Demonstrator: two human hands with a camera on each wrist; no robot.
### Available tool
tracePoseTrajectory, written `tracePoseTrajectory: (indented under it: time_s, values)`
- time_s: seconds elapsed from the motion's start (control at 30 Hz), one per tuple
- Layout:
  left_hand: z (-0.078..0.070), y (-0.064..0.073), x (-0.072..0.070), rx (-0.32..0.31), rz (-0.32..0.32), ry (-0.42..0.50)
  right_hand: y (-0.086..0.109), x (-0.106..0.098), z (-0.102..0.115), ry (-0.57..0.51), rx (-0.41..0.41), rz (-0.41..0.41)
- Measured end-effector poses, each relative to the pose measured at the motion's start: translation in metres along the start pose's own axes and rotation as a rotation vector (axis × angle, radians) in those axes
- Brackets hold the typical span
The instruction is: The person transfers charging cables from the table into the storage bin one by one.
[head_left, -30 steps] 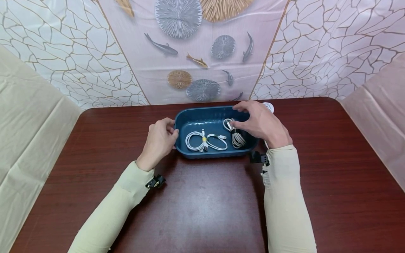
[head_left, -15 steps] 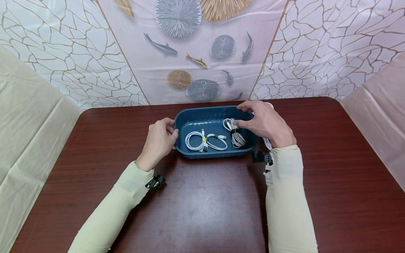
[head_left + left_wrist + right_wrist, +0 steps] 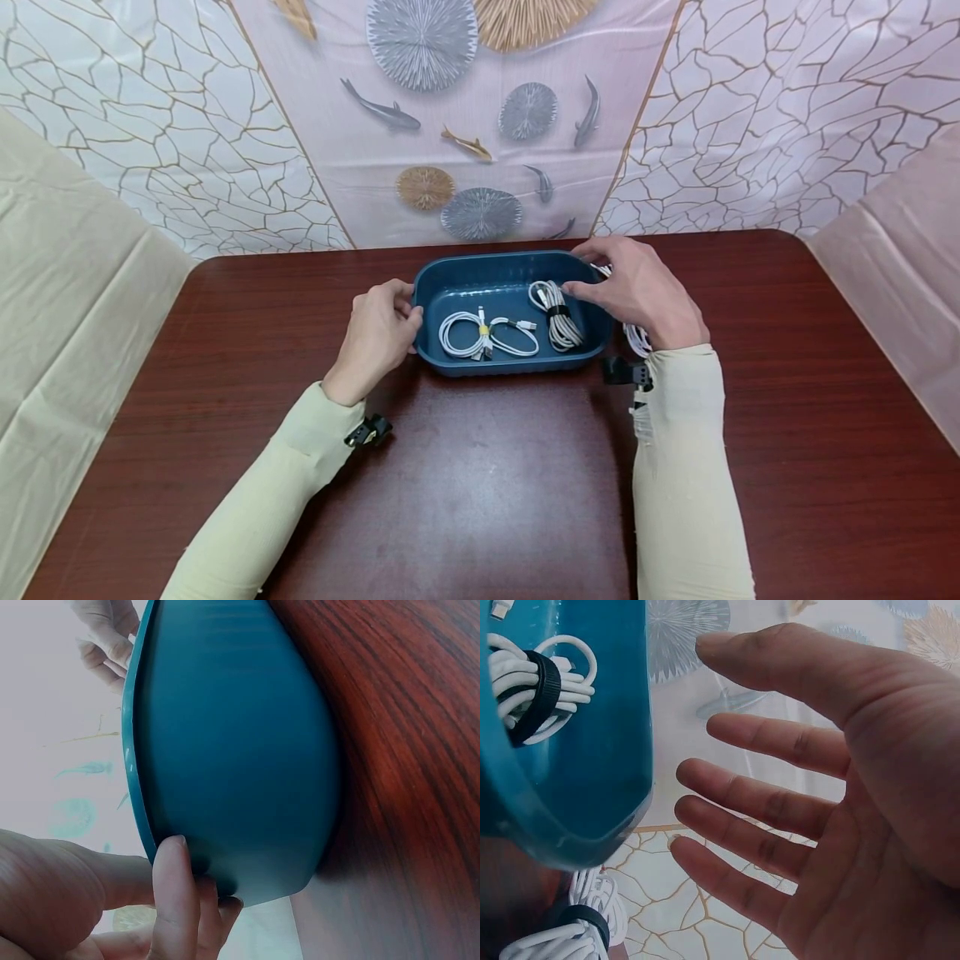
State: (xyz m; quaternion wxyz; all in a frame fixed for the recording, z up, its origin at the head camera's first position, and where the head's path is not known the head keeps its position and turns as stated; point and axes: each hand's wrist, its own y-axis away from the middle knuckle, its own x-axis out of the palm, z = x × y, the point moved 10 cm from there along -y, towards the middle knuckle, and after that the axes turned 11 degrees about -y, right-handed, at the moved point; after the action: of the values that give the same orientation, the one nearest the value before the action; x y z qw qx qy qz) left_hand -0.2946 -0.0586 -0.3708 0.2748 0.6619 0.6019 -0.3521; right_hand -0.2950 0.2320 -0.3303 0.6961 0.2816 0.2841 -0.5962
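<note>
A dark blue plastic bin point(image 3: 517, 367) stands on the table. My left hand point(image 3: 378, 329) grips its left end, with fingers point(image 3: 174, 892) against the outer wall and the thumb at the rim. Inside lie a white USB cable point(image 3: 483, 331) with a yellow tie and a thicker white cable bundle point(image 3: 558, 311) bound by a black strap. My right hand point(image 3: 637, 292) hovers at the bin's right end, fingers spread and holding nothing. Another white cable bundle point(image 3: 562, 937) with a black strap lies outside the bin on the right, partly hidden under that hand in the head view.
The dark red-brown wooden table point(image 3: 480, 500) extends around the bin. Behind its back edge hangs a patterned cloth point(image 3: 480, 125) with fish and round motifs. Plain beige cloth point(image 3: 75, 333) borders the left side, and similar cloth the right.
My right hand has drifted rightward from over the black-strapped bundle to the bin's right end, showing more of that bundle. The left hand and bin have stayed put.
</note>
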Motion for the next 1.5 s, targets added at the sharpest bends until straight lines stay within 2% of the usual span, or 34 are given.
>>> tracePoseTrajectory:
  time_s: [1.5]
  values:
    - [-0.001,0.001,0.001,0.0,0.002,0.001,0.006,-0.023,-0.036,0.002,0.107,-0.089]
